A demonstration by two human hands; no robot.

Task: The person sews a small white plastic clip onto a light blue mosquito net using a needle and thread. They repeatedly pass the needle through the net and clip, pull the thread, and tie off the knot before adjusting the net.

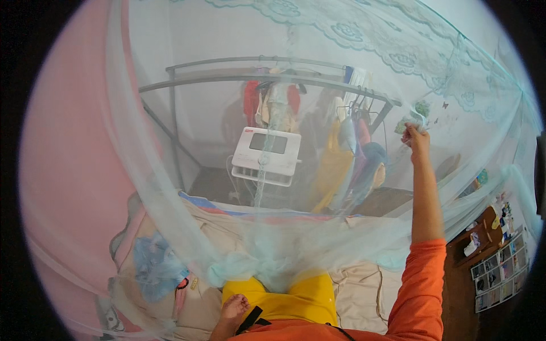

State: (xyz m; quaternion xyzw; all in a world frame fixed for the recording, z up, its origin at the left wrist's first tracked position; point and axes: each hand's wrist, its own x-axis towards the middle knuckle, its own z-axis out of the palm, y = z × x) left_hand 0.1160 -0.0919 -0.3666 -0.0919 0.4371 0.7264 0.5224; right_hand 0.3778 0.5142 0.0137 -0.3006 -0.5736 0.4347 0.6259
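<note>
My right hand [413, 136] is raised at the far right with its fingers pinched on a thin, pale strip of the mosquito net [239, 238]. A short loop of that strip curls above the fingers. The sheer aqua net hangs in front of me, and its lower folds gather on the bed across my knees. Low against my lap, my left hand [236, 306] has loosely curled fingers; I cannot tell whether anything is in it. Yellow trousers [277, 302] cover my legs on the beige bedsheet [358, 285].
Blue fabric [155, 264] lies at left beside a pink item [181, 294]. Through the net appear a metal clothes rack [264, 79], hanging clothes [332, 162] and a white appliance [266, 155]. A wooden stand [482, 234] and a clear-fronted rack [501, 273] stand at right.
</note>
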